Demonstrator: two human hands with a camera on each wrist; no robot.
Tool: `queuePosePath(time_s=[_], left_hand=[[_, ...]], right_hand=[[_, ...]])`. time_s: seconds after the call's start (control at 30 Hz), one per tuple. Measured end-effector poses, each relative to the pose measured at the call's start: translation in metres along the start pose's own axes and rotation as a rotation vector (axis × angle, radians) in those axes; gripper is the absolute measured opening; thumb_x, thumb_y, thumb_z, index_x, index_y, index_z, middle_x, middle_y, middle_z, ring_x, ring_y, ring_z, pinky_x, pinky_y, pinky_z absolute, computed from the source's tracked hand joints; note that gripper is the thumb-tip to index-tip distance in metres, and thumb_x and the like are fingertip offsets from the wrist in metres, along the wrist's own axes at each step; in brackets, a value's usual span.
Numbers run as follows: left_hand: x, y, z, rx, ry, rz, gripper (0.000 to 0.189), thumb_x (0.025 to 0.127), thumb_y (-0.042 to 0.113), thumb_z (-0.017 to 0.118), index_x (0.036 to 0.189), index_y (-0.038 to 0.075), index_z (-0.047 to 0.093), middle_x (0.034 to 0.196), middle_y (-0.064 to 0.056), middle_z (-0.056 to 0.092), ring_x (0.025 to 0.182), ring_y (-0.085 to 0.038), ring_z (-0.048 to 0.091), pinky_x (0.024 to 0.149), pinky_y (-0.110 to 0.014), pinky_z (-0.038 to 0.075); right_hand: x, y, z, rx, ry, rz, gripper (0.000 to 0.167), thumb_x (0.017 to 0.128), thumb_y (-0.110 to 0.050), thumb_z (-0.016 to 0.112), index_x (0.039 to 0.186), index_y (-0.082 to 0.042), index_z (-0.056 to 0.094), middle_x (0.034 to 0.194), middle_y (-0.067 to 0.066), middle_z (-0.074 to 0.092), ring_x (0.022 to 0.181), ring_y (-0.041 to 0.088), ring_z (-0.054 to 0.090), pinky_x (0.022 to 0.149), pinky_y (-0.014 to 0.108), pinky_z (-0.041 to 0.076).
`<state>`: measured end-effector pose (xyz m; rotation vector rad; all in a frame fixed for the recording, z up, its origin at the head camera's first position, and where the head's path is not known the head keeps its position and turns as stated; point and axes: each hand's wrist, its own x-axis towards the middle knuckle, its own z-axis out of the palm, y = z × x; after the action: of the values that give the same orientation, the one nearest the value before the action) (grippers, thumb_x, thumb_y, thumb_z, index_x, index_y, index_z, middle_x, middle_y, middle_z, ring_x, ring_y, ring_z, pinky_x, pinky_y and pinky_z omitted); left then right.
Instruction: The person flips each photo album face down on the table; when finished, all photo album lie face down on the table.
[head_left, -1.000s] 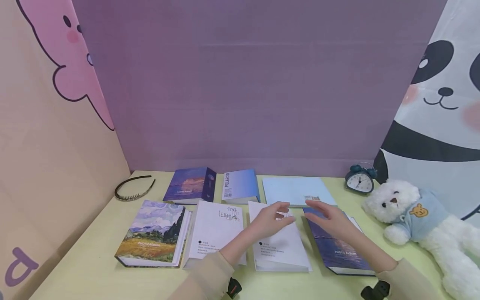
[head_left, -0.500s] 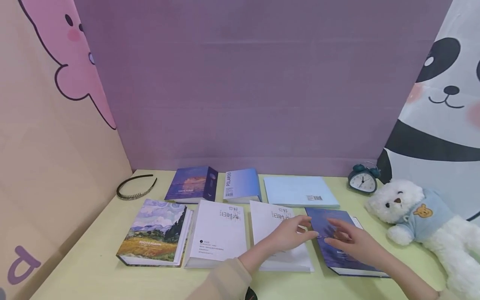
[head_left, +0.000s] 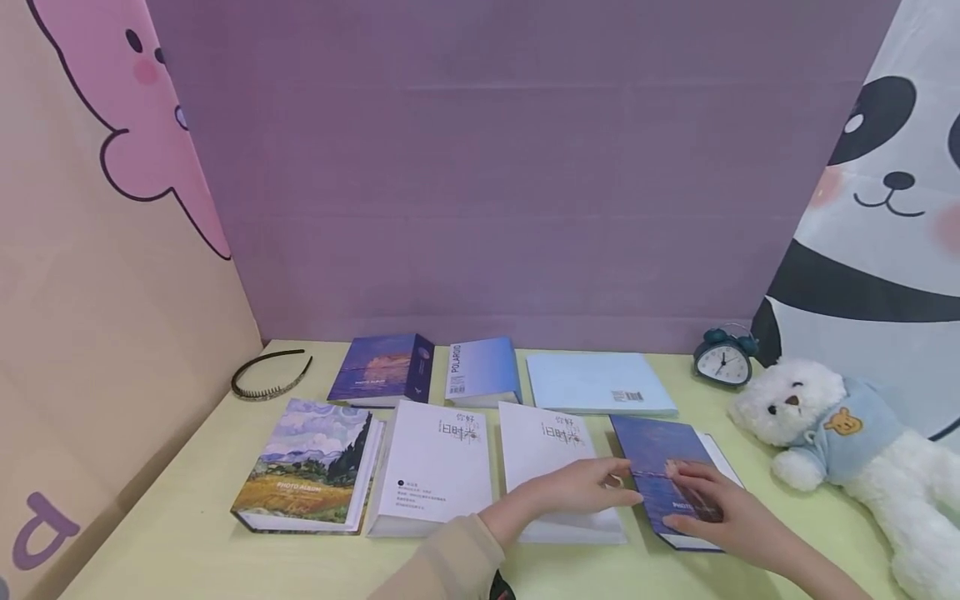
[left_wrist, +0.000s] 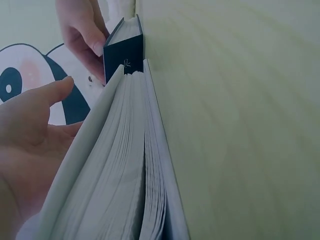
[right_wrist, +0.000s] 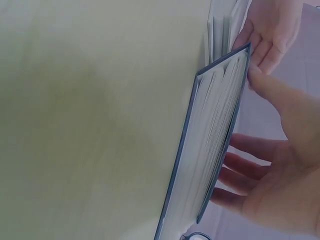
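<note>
A dark blue photo album (head_left: 651,446) with a sunset-sea cover lies at the right of the front row. My right hand (head_left: 723,512) rests on this album's cover with relaxed fingers; in the right wrist view its fingers (right_wrist: 235,175) touch the cover and the thumb reaches the spine-side edge. My left hand (head_left: 581,487) hovers low over the white album (head_left: 536,450) to the left, fingertips close to the blue album's spine (left_wrist: 122,57). In the left wrist view the left hand (left_wrist: 25,145) has its thumb apart from the fingers and holds nothing.
A second white album (head_left: 431,458) and a landscape-painted album (head_left: 303,467) complete the front row. Behind lie a sunset album (head_left: 375,367), a POLAROID album (head_left: 483,371) and a pale blue book (head_left: 592,379). A headband (head_left: 266,392), alarm clock (head_left: 722,362) and plush bear (head_left: 840,433) flank them.
Both hands have come down and nearer the front edge. The right hand has lowered onto the dark blue album's cover; the left has shifted right toward its spine. The albums stay in place.
</note>
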<state>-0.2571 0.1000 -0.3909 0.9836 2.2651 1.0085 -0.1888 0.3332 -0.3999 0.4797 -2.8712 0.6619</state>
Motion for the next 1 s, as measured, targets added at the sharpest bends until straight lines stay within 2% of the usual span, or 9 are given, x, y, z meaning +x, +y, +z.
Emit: queuePosePath(time_s=[0.07,0.2,0.23,0.43,0.53,0.67,0.87,0.93,1.0], left_hand=[[0.000,0.000,-0.001,0.012,-0.007,0.005,0.059,0.095,0.042,0.051,0.146,0.018,0.033,0.144,0.008,0.043,0.125,-0.007,0.048,0.099,-0.023,0.044],[0.001,0.000,0.000,0.044,-0.033,0.023,0.056,0.097,0.040,0.049,0.146,0.018,0.034,0.146,0.009,0.040,0.127,-0.006,0.045,0.101,-0.022,0.041],[0.001,-0.001,0.000,0.047,-0.045,0.027,0.056,0.097,0.040,0.048,0.146,0.018,0.034,0.147,0.010,0.039,0.128,-0.006,0.044,0.102,-0.021,0.040],[0.003,-0.004,0.002,0.063,-0.067,0.038,0.052,0.098,0.041,0.046,0.144,0.021,0.037,0.146,0.013,0.039,0.129,-0.004,0.043,0.102,-0.020,0.040],[0.003,-0.003,0.003,0.063,-0.058,0.041,0.051,0.098,0.041,0.045,0.144,0.021,0.038,0.145,0.014,0.040,0.128,-0.004,0.044,0.101,-0.020,0.041],[0.002,-0.001,0.003,0.057,-0.053,0.040,0.049,0.098,0.041,0.045,0.143,0.022,0.039,0.144,0.014,0.041,0.127,-0.004,0.045,0.099,-0.020,0.042],[0.002,-0.001,0.003,0.028,-0.056,0.020,0.049,0.098,0.040,0.046,0.143,0.022,0.039,0.143,0.013,0.043,0.125,-0.005,0.047,0.097,-0.022,0.044],[0.002,-0.002,0.004,0.018,-0.052,0.018,0.050,0.098,0.040,0.046,0.144,0.023,0.038,0.142,0.012,0.045,0.124,-0.005,0.049,0.095,-0.022,0.045],[0.003,-0.002,0.003,0.012,-0.045,0.018,0.053,0.098,0.041,0.046,0.146,0.022,0.034,0.140,0.009,0.047,0.123,-0.006,0.050,0.094,-0.022,0.046]], right_hand=[[-0.001,0.000,0.000,-0.020,-0.014,0.004,0.061,0.078,-0.034,0.075,0.127,-0.002,0.057,0.131,0.019,0.052,0.114,0.038,0.053,0.082,0.041,0.052],[-0.003,0.004,0.005,-0.071,-0.010,-0.029,0.073,0.073,-0.039,0.078,0.130,-0.001,0.054,0.134,0.019,0.050,0.118,0.041,0.048,0.083,0.051,0.050],[-0.004,0.004,0.007,-0.089,-0.012,-0.029,0.077,0.071,-0.042,0.078,0.131,-0.001,0.053,0.135,0.019,0.049,0.120,0.038,0.046,0.084,0.053,0.049],[-0.006,-0.001,0.009,-0.153,-0.036,0.003,0.086,0.065,-0.048,0.079,0.133,-0.002,0.052,0.139,0.020,0.046,0.125,0.039,0.042,0.088,0.055,0.047],[-0.006,-0.005,0.007,-0.173,-0.026,0.000,0.083,0.064,-0.046,0.081,0.127,0.001,0.057,0.132,0.021,0.051,0.119,0.044,0.047,0.086,0.056,0.047],[-0.006,-0.008,0.002,-0.218,-0.036,-0.018,0.074,0.063,-0.039,0.083,0.120,0.003,0.062,0.121,0.018,0.056,0.111,0.042,0.055,0.082,0.053,0.050],[-0.004,-0.010,-0.002,-0.244,-0.104,-0.022,0.069,0.067,-0.034,0.082,0.121,0.003,0.061,0.122,0.020,0.058,0.106,0.038,0.059,0.078,0.047,0.053],[-0.004,-0.011,-0.002,-0.256,-0.077,-0.051,0.067,0.068,-0.035,0.082,0.120,0.001,0.062,0.125,0.018,0.058,0.108,0.037,0.059,0.078,0.045,0.053],[-0.004,-0.011,-0.002,-0.272,-0.016,-0.096,0.065,0.067,-0.035,0.082,0.119,-0.002,0.064,0.126,0.014,0.060,0.109,0.035,0.059,0.078,0.042,0.054]])
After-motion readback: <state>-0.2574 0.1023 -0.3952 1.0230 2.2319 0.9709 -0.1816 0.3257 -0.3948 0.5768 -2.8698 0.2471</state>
